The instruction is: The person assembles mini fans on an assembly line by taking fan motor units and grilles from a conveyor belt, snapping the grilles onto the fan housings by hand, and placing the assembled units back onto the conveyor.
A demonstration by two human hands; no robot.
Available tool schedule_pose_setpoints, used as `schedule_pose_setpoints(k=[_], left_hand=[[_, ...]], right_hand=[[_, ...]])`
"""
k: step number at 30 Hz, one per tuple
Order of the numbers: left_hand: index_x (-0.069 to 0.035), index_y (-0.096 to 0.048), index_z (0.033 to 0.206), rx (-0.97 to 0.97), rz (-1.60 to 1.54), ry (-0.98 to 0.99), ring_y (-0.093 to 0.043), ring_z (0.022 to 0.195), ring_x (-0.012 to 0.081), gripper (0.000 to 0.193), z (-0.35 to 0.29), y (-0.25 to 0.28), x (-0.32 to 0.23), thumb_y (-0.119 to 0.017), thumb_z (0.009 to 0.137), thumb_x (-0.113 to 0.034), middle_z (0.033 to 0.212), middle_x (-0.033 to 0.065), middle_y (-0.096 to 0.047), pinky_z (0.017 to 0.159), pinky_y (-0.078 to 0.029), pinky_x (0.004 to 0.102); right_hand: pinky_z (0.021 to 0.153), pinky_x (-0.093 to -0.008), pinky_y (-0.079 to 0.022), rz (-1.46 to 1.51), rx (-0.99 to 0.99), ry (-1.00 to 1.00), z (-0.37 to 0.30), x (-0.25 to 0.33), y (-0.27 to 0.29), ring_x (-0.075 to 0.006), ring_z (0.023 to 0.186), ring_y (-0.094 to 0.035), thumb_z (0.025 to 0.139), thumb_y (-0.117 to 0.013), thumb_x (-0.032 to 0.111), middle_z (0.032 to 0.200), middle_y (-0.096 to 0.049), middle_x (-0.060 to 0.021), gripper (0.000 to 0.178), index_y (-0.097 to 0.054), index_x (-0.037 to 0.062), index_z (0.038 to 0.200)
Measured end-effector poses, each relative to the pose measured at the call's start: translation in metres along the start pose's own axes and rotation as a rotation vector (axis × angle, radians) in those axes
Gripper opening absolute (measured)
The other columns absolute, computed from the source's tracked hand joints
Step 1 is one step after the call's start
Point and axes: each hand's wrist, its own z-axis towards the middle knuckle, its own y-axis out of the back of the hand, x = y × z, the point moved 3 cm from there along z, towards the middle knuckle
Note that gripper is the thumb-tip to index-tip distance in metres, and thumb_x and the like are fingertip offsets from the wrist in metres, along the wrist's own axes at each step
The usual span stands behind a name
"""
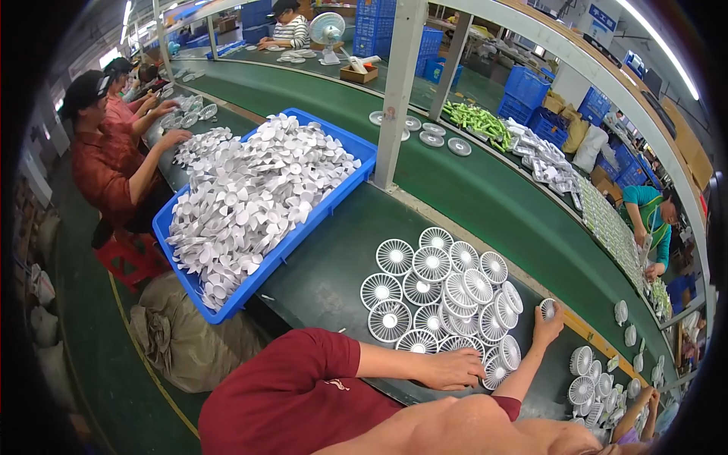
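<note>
Several white round fan guards (389, 321) with radial ribs lie overlapping in a loose pile on the dark green table. At the near edge of this pile rests my left hand (449, 369), its fingers bent and close together over the guards; what they hold, if anything, is hidden. Out to the right, by the yellowish rail, my right hand (547, 327) is closed around a single fan guard (547, 309). That guard is raised at the fingertips, apart from the pile.
A blue crate (250, 285) heaped with white fan blades (243, 197) stands at left. Beyond the table runs a green conveyor belt (485, 182) behind a white post (400, 98). More fan guards (582, 390) lie at lower right. Co-workers (106, 163) sit along the left.
</note>
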Motion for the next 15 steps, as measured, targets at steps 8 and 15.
schedule_pose_setpoints(k=[8,15], left_hand=[[-0.007,-0.057,0.104,-0.016,-0.047,-0.006,-0.049,0.108,0.0271,0.026,0.001,0.001,-0.004,-0.062,0.079,-0.011,0.107,0.009,-0.053,0.107,-0.028,0.0485],[-0.008,-0.056,0.106,-0.061,-0.127,0.005,-0.052,0.093,0.0281,0.028,0.001,0.004,0.001,-0.062,0.079,-0.012,0.089,0.0074,-0.053,0.105,-0.029,0.0483]], right_hand=[[0.1,-0.0448,-0.038,-0.042,-0.003,-0.002,0.0,-0.01,-0.005,-0.0351,0.119,-0.049,0.069,-0.079,0.026,0.127,-0.055,-0.0149,0.057,-0.057,0.0101,0.12],[0.097,-0.0455,-0.04,-0.054,-0.025,0.036,-0.001,-0.007,-0.003,-0.0358,0.116,-0.05,0.07,-0.078,0.028,0.127,-0.055,-0.0143,0.056,-0.057,0.0105,0.119]])
